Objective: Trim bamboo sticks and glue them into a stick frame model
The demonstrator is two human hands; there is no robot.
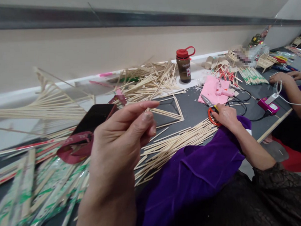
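Note:
My left hand (126, 133) is raised in front of me, thumb and forefinger pinched on a small pale wooden piece (147, 109); only its tip shows. Farther right, my right hand (226, 115) grips scissors (211, 114) by their orange and yellow handles, blades pointing away to the left. Under that forearm lies a purple cloth (192, 171). Thin wooden sticks (176, 141) are spread beside the cloth. Beyond my left hand, an angular stick frame (179, 108) rests on the table, partly covered by my fingers.
Wrapped chopsticks (51, 189) and a black phone (95, 116) lie left. Behind are a loose stick pile (149, 80), a red-lidded bottle (184, 67) and a fan-shaped stick structure (53, 100). A pink glue gun (223, 91) with cable lies right, near another person's hands (285, 80).

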